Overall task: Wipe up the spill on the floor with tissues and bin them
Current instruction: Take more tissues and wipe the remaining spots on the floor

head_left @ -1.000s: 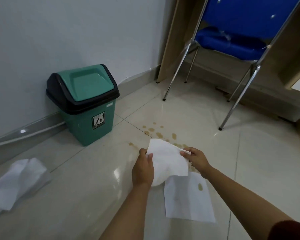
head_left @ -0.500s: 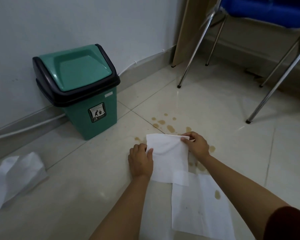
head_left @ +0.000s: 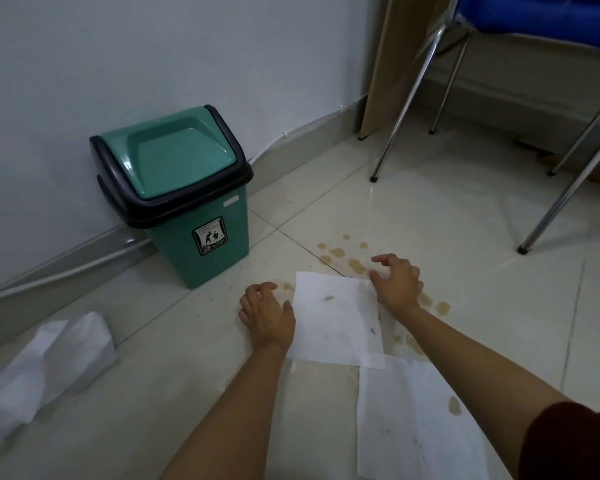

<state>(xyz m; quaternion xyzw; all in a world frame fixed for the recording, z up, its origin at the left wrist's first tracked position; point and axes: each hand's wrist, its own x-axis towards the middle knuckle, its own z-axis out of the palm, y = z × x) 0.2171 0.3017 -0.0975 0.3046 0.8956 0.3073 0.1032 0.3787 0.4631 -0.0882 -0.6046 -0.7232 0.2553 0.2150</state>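
Observation:
A white tissue lies flat on the tiled floor over part of the brown spill, and a small brown spot shows through it. My left hand rests at its left edge, fingers loosely curled on the floor, thumb at the paper. Fingers spread and bent, my right hand has its fingertips on the tissue's top right corner. A second tissue with a brown stain lies nearer me, partly under my right forearm. The green swing-lid bin stands against the wall to the left, lid closed.
A crumpled pile of white tissues lies on the floor at the far left. Metal legs of a blue chair stand beyond the spill on the right, next to a wooden panel. More brown drops sit right of my right hand.
The tissue I held up by its top corners has come down and now lies flat on the spill. Both hands have let go of its corners.

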